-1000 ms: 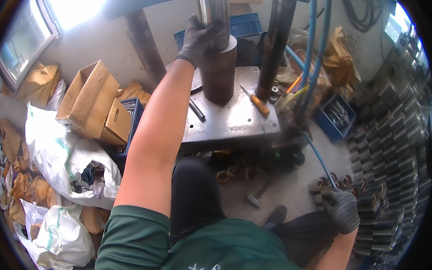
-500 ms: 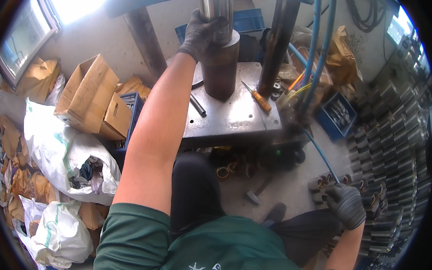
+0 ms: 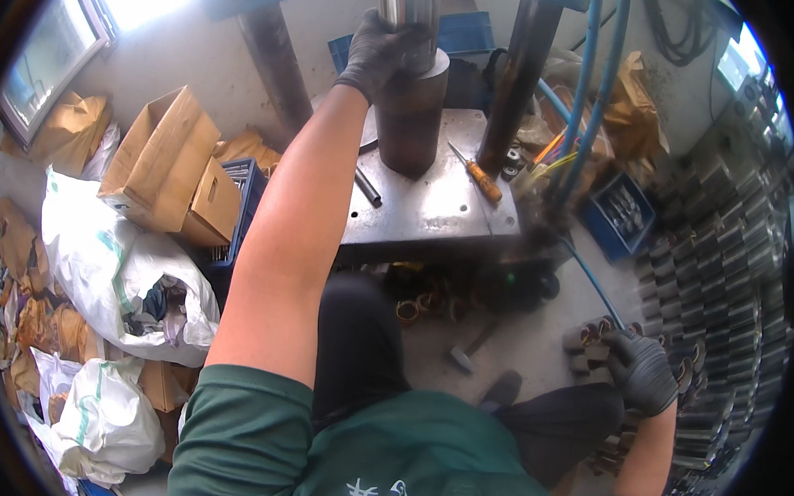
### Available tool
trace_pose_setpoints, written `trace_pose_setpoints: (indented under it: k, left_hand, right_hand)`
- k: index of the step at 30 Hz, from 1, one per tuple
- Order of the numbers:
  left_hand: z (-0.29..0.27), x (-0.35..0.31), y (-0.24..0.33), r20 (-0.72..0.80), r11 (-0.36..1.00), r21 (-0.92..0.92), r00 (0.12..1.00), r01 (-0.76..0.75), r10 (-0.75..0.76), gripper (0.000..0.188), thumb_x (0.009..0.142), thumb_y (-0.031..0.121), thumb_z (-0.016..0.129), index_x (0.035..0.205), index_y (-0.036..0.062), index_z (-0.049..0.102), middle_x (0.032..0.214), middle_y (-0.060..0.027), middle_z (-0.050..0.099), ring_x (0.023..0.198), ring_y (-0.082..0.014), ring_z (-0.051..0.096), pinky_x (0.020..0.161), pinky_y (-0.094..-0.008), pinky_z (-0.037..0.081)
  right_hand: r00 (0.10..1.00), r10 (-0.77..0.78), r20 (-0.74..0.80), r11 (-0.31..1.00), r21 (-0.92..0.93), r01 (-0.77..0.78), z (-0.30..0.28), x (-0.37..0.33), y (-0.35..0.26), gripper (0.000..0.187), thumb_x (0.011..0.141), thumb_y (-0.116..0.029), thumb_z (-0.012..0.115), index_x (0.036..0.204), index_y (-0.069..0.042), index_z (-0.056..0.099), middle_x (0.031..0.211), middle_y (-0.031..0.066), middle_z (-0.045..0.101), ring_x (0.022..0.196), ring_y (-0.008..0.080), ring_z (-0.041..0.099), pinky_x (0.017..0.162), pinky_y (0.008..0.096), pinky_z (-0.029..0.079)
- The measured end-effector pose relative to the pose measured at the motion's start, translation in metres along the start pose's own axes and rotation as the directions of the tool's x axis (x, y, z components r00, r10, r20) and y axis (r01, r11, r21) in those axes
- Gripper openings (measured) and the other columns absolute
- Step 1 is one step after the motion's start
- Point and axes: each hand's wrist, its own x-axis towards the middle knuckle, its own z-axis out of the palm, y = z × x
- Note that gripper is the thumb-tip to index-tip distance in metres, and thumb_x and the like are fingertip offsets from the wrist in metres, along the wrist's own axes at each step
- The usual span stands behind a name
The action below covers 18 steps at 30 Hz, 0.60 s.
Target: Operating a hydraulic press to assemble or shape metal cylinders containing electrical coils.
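Observation:
My gloved left hand [image 3: 382, 52] reaches up to the press and wraps round a shiny metal cylinder [image 3: 410, 5]. That cylinder stands upright over a thicker dark metal cylinder [image 3: 407, 129] on the steel press plate [image 3: 434, 210]. At the lower right, my gloved right hand [image 3: 644, 372] is closed round the end of a thin blue rod [image 3: 595, 279], which slants up toward the side of the press. A screwdriver [image 3: 481, 179] with an orange handle lies on the plate, right of the dark cylinder. A short dark metal tube [image 3: 368, 188] rests on its left.
Steel columns [image 3: 513, 85] and blue hoses [image 3: 582, 105] flank the work. Stacked metal parts [image 3: 716, 244] fill the right side, near a blue bin [image 3: 623, 215]. Cardboard boxes [image 3: 160, 149] and white sacks [image 3: 95, 253] crowd the left. A hammer [image 3: 470, 350] lies on the floor.
My right hand has shifted slightly down and to the right with the blue rod still in its grip. My left hand keeps its hold on the shiny cylinder. The view has tilted a little.

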Motion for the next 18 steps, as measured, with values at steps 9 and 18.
trace_pose_setpoints:
  k: [9, 18]
  left_hand:
    - [0.004, 0.004, -0.005, -0.059, 0.998, -0.057, 0.998, -0.024, 0.021, 0.071, 0.074, 0.028, 0.098, 0.124, -0.0065, 0.062, 0.109, -0.0183, 0.076, 0.097, -0.0231, 0.077, 0.086, -0.0373, 0.063]
    - [0.004, 0.012, -0.016, -0.062, 0.995, -0.069, 0.996, -0.071, 0.067, 0.067, 0.075, 0.027, 0.099, 0.121, -0.0058, 0.063, 0.108, -0.0181, 0.077, 0.095, -0.0243, 0.077, 0.085, -0.0374, 0.063]
  right_hand:
    - [0.993, 0.014, 0.113, 0.999, -0.037, -0.010, -0.003, 0.001, -0.003, 0.021, 0.088, -0.010, 0.067, 0.108, -0.009, 0.074, 0.094, 0.0191, 0.073, 0.087, 0.0428, 0.071, 0.079, 0.0533, 0.055]
    - [0.996, -0.006, 0.084, 1.000, -0.023, 0.008, 0.001, 0.000, 0.005, 0.017, 0.087, -0.011, 0.070, 0.103, -0.007, 0.074, 0.092, 0.0183, 0.072, 0.087, 0.0426, 0.071, 0.077, 0.0532, 0.055]
